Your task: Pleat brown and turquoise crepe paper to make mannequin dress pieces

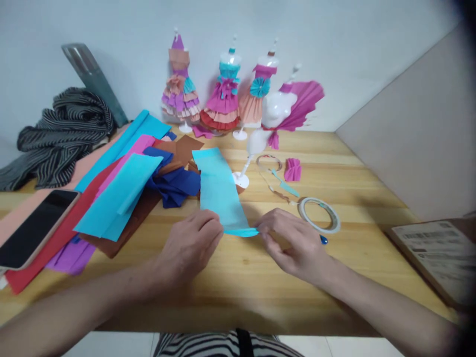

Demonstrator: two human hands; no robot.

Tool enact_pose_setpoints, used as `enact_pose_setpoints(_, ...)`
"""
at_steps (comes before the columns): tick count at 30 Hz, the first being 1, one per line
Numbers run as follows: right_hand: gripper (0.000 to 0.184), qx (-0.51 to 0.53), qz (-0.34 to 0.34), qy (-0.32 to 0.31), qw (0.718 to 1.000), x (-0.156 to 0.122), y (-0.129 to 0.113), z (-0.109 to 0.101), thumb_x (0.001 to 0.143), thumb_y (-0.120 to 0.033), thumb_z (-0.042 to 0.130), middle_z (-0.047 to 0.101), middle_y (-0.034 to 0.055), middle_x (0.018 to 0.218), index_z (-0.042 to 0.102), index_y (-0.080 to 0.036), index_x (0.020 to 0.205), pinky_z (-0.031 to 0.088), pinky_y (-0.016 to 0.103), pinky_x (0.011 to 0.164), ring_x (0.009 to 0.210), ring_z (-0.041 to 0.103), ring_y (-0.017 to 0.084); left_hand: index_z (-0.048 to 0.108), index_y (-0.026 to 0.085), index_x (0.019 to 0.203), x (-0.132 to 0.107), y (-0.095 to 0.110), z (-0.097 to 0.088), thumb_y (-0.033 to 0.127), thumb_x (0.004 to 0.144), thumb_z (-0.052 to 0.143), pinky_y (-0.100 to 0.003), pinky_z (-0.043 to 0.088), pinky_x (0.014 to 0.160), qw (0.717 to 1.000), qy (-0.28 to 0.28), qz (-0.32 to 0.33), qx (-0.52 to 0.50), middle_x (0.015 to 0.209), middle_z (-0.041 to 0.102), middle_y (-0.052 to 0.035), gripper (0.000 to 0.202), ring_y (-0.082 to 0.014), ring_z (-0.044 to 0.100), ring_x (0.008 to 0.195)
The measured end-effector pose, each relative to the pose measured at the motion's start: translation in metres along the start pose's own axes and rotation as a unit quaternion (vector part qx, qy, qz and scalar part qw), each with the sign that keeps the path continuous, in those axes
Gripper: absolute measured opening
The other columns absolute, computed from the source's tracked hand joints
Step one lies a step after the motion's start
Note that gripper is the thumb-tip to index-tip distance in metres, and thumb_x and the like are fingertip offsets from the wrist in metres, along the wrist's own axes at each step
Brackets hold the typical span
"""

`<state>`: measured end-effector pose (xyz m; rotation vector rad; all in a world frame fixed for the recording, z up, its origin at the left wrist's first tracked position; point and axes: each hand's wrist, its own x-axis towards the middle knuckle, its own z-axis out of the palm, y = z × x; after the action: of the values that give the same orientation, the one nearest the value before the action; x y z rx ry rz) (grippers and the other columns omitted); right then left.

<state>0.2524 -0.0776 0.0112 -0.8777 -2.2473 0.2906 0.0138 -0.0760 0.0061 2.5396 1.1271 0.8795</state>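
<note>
A long strip of light blue crepe paper (219, 188) lies on the wooden table (238, 287), running away from me. My left hand (191, 245) pinches its near edge at the left. My right hand (293, 243) pinches the same folded edge at the right. Both hands are closed on the paper, with the fold stretched between them. A roll of clear tape (320, 214) lies just right of my right hand.
A pile of coloured crepe sheets (122, 193) covers the left side, with a phone (35, 228) and a striped cloth (61, 134) beyond. Several mannequins in paper dresses (223, 94) stand at the back wall. A pink pleated piece (292, 169) and a printed box (439, 253) lie at the right.
</note>
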Motion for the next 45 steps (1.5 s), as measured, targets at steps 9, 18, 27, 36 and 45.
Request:
enact_pose_setpoints(9,0.021,0.024,0.020,0.065,0.997,0.048,0.004,-0.022,0.085,-0.007,0.051,0.066,0.0047,0.086,0.057,-0.021,0.099,0.050,0.030,0.068,0.078,0.063,0.018,0.066,0.015,0.082,0.050,-0.019,-0.049,0.009,0.083,0.057,-0.020,0.038,0.058,0.989,-0.022,-0.098,-0.105,0.076,0.063,0.0000,0.011,-0.0097,0.052,0.064)
enact_pose_setpoints(18,0.040,-0.073,-0.021,0.034,0.997,0.075,0.012,-0.027,0.085,-0.032,0.060,0.063,0.0146,0.109,0.053,-0.015,0.120,0.049,0.043,0.082,0.099,0.059,0.028,0.056,0.016,0.069,0.091,-0.007,-0.064,0.005,0.078,0.052,-0.023,0.032,0.057,0.996,-0.043,-0.080,-0.007,0.068,0.056,0.0024,0.015,-0.0100,0.049,0.062)
enact_pose_setpoints(27,0.023,-0.109,-0.007,0.021,0.994,0.083,0.010,-0.018,0.085,-0.030,0.059,0.064,0.0116,0.089,0.061,-0.014,0.101,0.044,0.043,0.076,0.086,0.057,0.027,0.055,0.017,0.073,0.095,0.002,-0.051,0.007,0.081,0.047,-0.029,0.038,0.062,0.991,-0.060,-0.018,0.120,0.073,0.058,-0.0022,0.015,-0.0181,0.055,0.071)
enact_pose_setpoints(36,0.012,-0.088,-0.009,0.019,0.996,0.086,0.009,-0.012,0.083,-0.013,0.051,0.061,0.0076,0.072,0.056,-0.016,0.073,0.041,0.038,0.070,0.073,0.055,0.021,0.053,0.017,0.071,0.094,0.001,-0.043,0.007,0.080,0.045,-0.028,0.038,0.060,0.994,-0.077,-0.016,0.077,0.072,0.057,-0.0018,0.015,-0.0159,0.053,0.068)
enact_pose_setpoints(45,0.011,-0.077,-0.001,0.015,0.997,0.082,0.021,-0.027,0.086,-0.013,0.049,0.062,0.0072,0.074,0.056,-0.017,0.079,0.042,0.037,0.070,0.072,0.056,0.020,0.055,0.016,0.066,0.100,-0.014,-0.057,0.008,0.072,0.048,-0.023,0.032,0.054,0.991,-0.078,-0.105,-0.036,0.061,0.053,0.0032,0.012,-0.0095,0.044,0.056)
